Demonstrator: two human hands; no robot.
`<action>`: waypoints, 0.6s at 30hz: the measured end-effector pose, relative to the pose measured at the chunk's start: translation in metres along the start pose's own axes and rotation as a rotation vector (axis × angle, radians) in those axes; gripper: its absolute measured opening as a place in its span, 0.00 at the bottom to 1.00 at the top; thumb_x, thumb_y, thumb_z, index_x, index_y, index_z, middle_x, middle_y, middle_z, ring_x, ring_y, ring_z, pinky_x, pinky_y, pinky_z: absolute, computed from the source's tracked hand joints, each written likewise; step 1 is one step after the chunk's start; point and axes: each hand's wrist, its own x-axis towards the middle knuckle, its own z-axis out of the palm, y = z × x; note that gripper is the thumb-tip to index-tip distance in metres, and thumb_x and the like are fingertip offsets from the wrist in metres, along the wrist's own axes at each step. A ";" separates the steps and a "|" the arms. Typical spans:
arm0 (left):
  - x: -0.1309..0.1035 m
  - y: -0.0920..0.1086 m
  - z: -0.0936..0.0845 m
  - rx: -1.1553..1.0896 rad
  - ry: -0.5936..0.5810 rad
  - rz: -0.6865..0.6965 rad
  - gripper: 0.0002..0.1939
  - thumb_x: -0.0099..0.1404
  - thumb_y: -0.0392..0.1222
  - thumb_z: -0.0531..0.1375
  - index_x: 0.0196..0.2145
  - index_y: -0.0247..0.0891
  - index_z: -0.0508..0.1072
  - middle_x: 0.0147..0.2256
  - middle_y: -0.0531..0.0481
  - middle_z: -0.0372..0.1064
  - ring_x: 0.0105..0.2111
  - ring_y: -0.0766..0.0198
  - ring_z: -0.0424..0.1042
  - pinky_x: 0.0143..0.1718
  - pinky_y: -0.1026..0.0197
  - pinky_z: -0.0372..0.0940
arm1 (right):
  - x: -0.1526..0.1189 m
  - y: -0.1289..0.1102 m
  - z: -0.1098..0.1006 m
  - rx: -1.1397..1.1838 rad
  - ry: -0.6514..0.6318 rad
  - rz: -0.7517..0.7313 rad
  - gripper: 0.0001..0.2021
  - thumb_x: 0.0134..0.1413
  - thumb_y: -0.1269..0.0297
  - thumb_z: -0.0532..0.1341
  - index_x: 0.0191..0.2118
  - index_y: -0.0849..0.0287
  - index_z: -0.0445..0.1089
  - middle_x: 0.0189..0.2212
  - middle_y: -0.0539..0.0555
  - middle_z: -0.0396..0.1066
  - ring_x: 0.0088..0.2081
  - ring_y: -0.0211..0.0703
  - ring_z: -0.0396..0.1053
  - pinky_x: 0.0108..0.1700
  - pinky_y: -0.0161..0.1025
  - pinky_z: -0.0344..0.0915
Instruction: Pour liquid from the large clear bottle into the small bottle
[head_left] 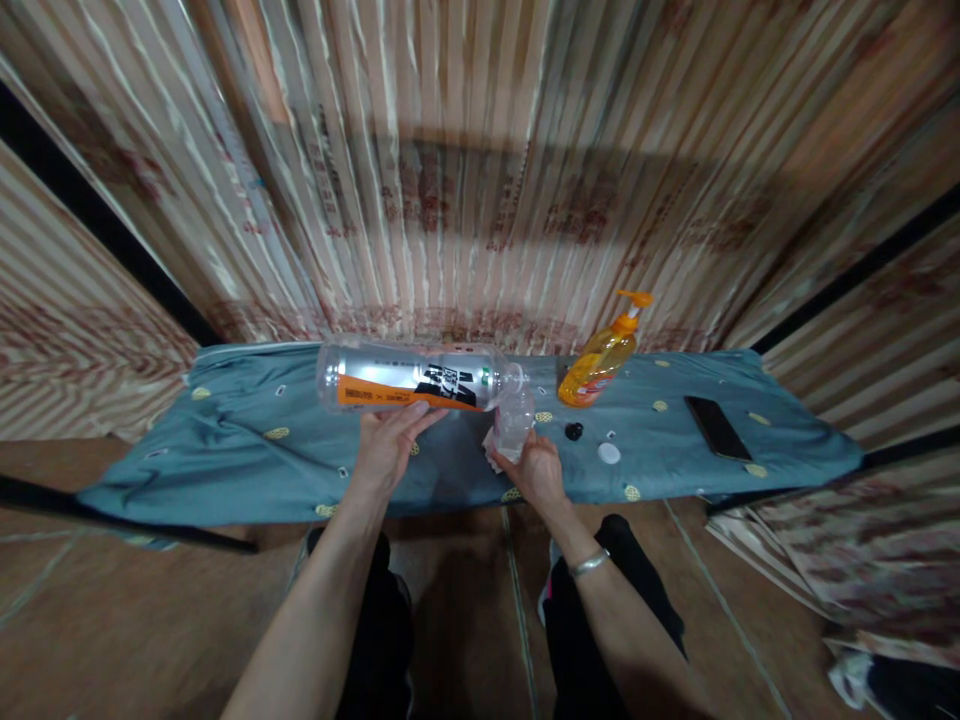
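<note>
Your left hand holds the large bottle sideways above the worktop, bold black characters on its silver-and-orange label too blurred to read; your right hand holds a small clear container by that bottle's neck, partly hidden; the pump bottle has illegible print.

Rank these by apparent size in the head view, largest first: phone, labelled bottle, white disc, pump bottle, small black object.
1. Labelled bottle
2. Pump bottle
3. Phone
White disc and small black object come last, too alike to rank.
</note>
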 end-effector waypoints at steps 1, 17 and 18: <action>0.000 0.000 0.000 -0.001 -0.001 -0.002 0.12 0.43 0.33 0.69 0.28 0.38 0.76 0.27 0.54 0.74 0.31 0.60 0.75 0.44 0.44 0.69 | 0.000 0.000 0.000 -0.001 0.000 0.002 0.28 0.51 0.45 0.57 0.44 0.70 0.64 0.28 0.60 0.71 0.35 0.50 0.69 0.38 0.40 0.60; -0.001 0.002 0.002 0.005 0.008 0.006 0.13 0.42 0.33 0.69 0.29 0.39 0.75 0.27 0.54 0.75 0.31 0.59 0.74 0.41 0.45 0.70 | -0.001 0.002 0.002 -0.012 0.017 -0.009 0.29 0.52 0.43 0.56 0.44 0.69 0.63 0.28 0.60 0.71 0.35 0.51 0.69 0.39 0.41 0.60; -0.001 0.002 0.002 0.006 0.008 0.007 0.13 0.42 0.33 0.69 0.29 0.39 0.75 0.27 0.54 0.75 0.31 0.59 0.74 0.41 0.45 0.70 | -0.001 0.002 0.002 -0.012 0.018 -0.009 0.29 0.52 0.43 0.56 0.44 0.69 0.63 0.28 0.60 0.71 0.35 0.51 0.69 0.39 0.41 0.60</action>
